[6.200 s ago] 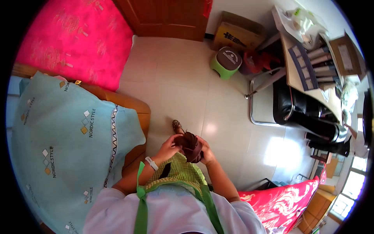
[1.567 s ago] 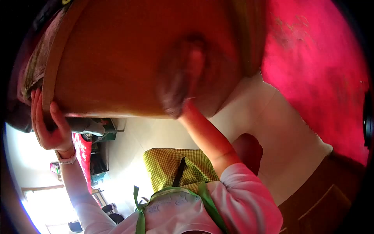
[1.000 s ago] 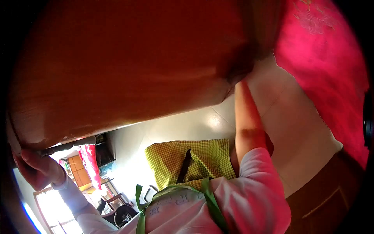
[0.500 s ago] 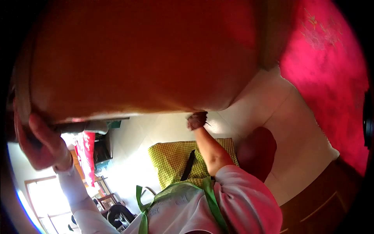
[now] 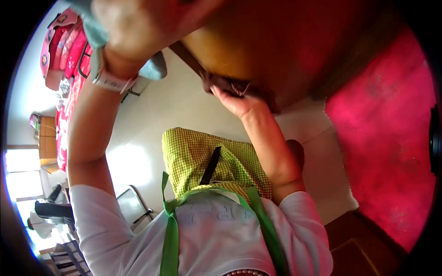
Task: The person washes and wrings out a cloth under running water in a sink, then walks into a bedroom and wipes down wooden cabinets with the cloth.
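A large, glossy brown wooden panel fills the upper right, its far parts dark. My right hand is at the panel's lower edge, closed on a dark brown crumpled cloth that lies against the wood. At the top left my left hand is raised close to the camera, smeared by motion, and its fingers are mostly out of sight. A watch is on that wrist. Behind this hand shows a blue-grey thing; I cannot make out whether the hand touches it.
Below the hands are a yellow-green checked apron with green straps and pale floor tiles. A red-pink cloth hangs at the right. At the left are a metal-framed chair, a wooden cabinet and pink bedding.
My left hand has left the panel's left edge and moved up and right. The panel now sits farther right and higher in view. My right hand with the cloth has shifted up.
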Motion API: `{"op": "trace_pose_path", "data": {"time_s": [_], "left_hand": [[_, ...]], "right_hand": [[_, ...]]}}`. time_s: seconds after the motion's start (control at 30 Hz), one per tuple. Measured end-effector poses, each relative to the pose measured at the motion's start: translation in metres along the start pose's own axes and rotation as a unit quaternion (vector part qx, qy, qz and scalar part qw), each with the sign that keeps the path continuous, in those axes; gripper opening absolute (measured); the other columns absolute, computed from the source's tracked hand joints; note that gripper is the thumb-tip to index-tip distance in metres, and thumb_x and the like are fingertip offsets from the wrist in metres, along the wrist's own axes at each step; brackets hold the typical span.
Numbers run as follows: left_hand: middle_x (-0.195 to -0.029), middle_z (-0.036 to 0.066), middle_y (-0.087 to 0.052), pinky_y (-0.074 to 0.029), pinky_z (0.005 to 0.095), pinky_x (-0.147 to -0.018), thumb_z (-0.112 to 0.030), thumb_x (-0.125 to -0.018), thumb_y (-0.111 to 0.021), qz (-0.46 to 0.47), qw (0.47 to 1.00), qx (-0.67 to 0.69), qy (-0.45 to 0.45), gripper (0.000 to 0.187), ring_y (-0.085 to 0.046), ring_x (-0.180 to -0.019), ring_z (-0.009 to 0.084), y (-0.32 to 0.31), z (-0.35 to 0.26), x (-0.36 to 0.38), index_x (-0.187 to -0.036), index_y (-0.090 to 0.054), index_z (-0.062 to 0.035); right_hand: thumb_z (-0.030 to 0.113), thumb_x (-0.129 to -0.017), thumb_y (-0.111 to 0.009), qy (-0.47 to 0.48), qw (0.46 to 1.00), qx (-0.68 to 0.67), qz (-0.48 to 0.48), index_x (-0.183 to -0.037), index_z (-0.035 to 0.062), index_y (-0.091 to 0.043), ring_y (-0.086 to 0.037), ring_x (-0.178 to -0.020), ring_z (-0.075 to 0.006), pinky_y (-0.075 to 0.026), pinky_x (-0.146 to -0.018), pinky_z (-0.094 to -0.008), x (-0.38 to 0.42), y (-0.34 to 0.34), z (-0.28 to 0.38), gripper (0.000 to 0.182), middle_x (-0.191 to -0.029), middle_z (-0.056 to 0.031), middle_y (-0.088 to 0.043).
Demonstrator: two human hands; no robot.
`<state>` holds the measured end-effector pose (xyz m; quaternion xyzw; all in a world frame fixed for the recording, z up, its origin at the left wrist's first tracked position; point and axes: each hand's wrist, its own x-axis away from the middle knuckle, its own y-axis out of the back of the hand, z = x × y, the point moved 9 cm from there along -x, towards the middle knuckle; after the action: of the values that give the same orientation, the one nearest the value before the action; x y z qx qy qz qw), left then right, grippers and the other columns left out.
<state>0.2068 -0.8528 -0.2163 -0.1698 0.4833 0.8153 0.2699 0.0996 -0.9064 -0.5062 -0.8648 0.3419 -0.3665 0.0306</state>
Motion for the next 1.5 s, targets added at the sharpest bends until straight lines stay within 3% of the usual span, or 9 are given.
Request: {"op": "trace_pose_path", "data": {"time_s": [0.17, 0.3, 0.6, 0.8, 0.93, 1.13, 1.27, 1.33, 1.5], "left_hand": [[-0.084, 0.014, -0.061, -0.050, 0.0312, -0.068, -0.016, -0.068, -0.068, -0.081, 0.993, 0.073, 0.045, 0.024, -0.061, -0.078, 0.0283, 0.132, 0.071, -0.083, -0.085, -0.061, 0.0004], [-0.091, 0.021, -0.058, -0.047, 0.0367, -0.077, -0.015, -0.074, -0.059, -0.057, 0.964, 0.247, 0.083, 0.027, -0.057, -0.085, 0.0350, 0.252, 0.139, -0.042, -0.090, -0.058, 0.0062], [-0.106, 0.021, -0.053, -0.039, 0.0344, -0.092, -0.016, -0.074, -0.058, 0.053, 0.957, 0.233, 0.168, 0.034, -0.051, -0.102, 0.0314, 0.332, 0.218, 0.074, -0.100, -0.054, 0.0063], [-0.092, 0.010, -0.059, -0.046, 0.0301, -0.082, -0.019, -0.070, -0.052, -0.041, 0.988, 0.132, 0.072, 0.021, -0.055, -0.097, 0.0230, 0.423, 0.249, 0.138, -0.080, -0.058, -0.0013], [-0.097, 0.016, -0.060, -0.045, 0.0302, -0.087, -0.012, -0.075, -0.053, -0.022, 0.980, 0.177, 0.085, 0.022, -0.056, -0.100, 0.0254, 0.506, 0.239, 0.241, -0.089, -0.059, 0.0041], [-0.097, 0.014, -0.059, -0.044, 0.0353, -0.086, -0.012, -0.078, -0.049, -0.217, 0.940, 0.262, 0.035, 0.023, -0.054, -0.100, 0.0292, 0.663, 0.288, 0.379, -0.094, -0.059, 0.0013], [-0.098, 0.013, -0.059, -0.048, 0.0370, -0.079, -0.014, -0.082, -0.050, -0.226, 0.909, 0.264, 0.232, 0.020, -0.056, -0.097, 0.0297, 0.762, 0.300, 0.541, -0.093, -0.059, 0.0003], [-0.101, 0.013, -0.058, -0.048, 0.0372, -0.076, -0.011, -0.079, -0.052, -0.162, 0.896, 0.244, 0.335, 0.020, -0.057, -0.093, 0.0279, 0.821, 0.293, 0.607, -0.096, -0.059, -0.0007], [-0.100, 0.012, -0.057, -0.047, 0.0285, -0.071, 0.007, -0.075, -0.050, -0.130, 0.703, 0.241, 0.656, 0.029, -0.056, -0.089, 0.0233, 0.847, 0.277, 0.777, -0.101, -0.057, -0.0033]], "right_hand": [[0.018, -0.090, -0.029, -0.202, 0.916, 0.056, 0.342, -0.114, 0.0004, -0.049, -0.042, -0.113, -0.0290, -0.029, -0.101, -0.0425, 0.183, -0.150, -0.197, 0.036, -0.121, -0.0131, -0.049], [0.024, -0.092, -0.027, -0.243, 0.896, 0.085, 0.361, -0.127, -0.0024, -0.030, -0.024, -0.127, -0.0276, -0.020, -0.106, -0.0430, 0.206, -0.146, -0.347, 0.043, -0.139, -0.0137, -0.022], [0.025, -0.081, -0.047, 0.036, 0.967, -0.160, -0.195, -0.118, 0.0044, -0.047, -0.039, -0.114, -0.0281, -0.028, -0.096, -0.0499, -0.007, 0.109, -0.349, 0.043, -0.122, -0.0094, -0.045], [0.025, -0.079, -0.050, 0.162, 0.943, -0.061, -0.283, -0.111, 0.0067, -0.055, -0.043, -0.110, -0.0269, -0.033, -0.094, -0.0462, -0.106, 0.215, -0.365, 0.037, -0.120, -0.0081, -0.047], [0.020, -0.080, -0.044, 0.079, 0.990, 0.042, -0.108, -0.110, 0.0071, -0.056, -0.047, -0.105, -0.0256, -0.036, -0.090, -0.0397, -0.197, 0.242, -0.497, 0.034, -0.116, -0.0074, -0.052], [0.010, -0.073, -0.056, -0.023, 0.958, -0.159, -0.239, -0.108, 0.0047, -0.050, -0.041, -0.107, -0.0221, -0.032, -0.095, -0.0411, -0.185, 0.206, -0.758, 0.037, -0.107, -0.0111, -0.046], [0.015, -0.087, -0.042, -0.442, 0.841, -0.312, 0.000, -0.104, 0.0019, -0.050, -0.048, -0.098, -0.0174, -0.043, -0.086, -0.0330, -0.202, 0.175, -0.875, 0.023, -0.094, -0.0102, -0.052], [0.018, -0.091, -0.035, -0.172, 0.983, -0.032, 0.060, -0.111, -0.0011, -0.045, -0.047, -0.099, -0.0226, -0.039, -0.091, -0.0353, -0.189, 0.177, -0.951, 0.029, -0.103, -0.0136, -0.052], [0.016, -0.089, -0.038, 0.070, 0.945, 0.273, 0.166, -0.120, -0.0019, -0.041, -0.043, -0.110, -0.0299, -0.034, -0.095, -0.0430, -0.267, 0.230, -0.949, 0.036, -0.120, -0.0172, -0.045]]}}
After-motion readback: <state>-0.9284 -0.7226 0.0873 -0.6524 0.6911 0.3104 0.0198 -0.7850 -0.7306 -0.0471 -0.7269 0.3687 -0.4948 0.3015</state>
